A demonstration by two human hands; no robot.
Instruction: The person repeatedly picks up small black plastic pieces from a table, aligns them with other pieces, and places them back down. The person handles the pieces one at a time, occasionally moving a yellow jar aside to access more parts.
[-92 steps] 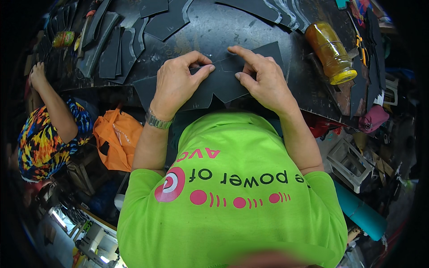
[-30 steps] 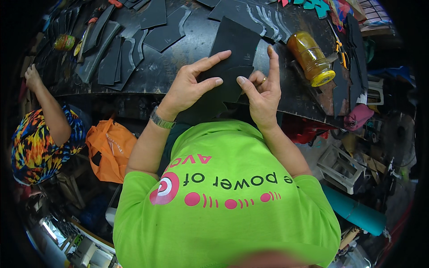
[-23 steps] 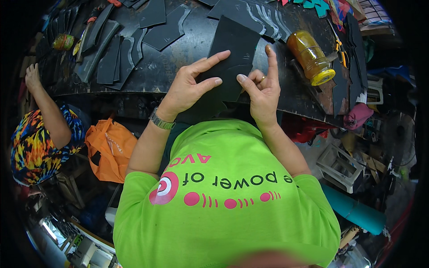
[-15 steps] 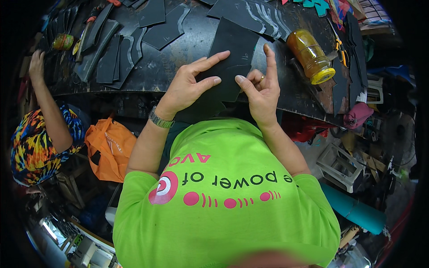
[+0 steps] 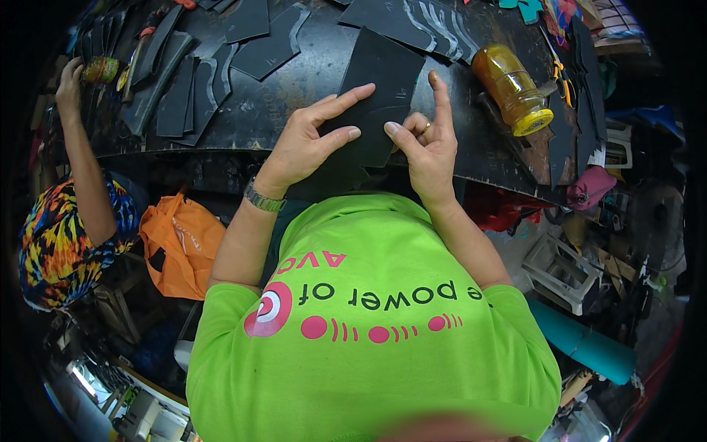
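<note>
In the head view, the black sheet piece [image 5: 383,70] lies at the upper middle of the frame, its top on the tabletop [image 5: 254,110] and its lower end reaching toward the green shirt [image 5: 375,368]. The left hand [image 5: 300,144] lies over its left side, thumb and index finger spread apart. The right hand [image 5: 427,151] has its thumb at the right edge, index finger raised, other fingers curled; whether its grip pinches the piece I cannot tell. Upper right, a yellow-lidded jar [image 5: 508,87] lies near orange-handled scissors [image 5: 565,90].
</note>
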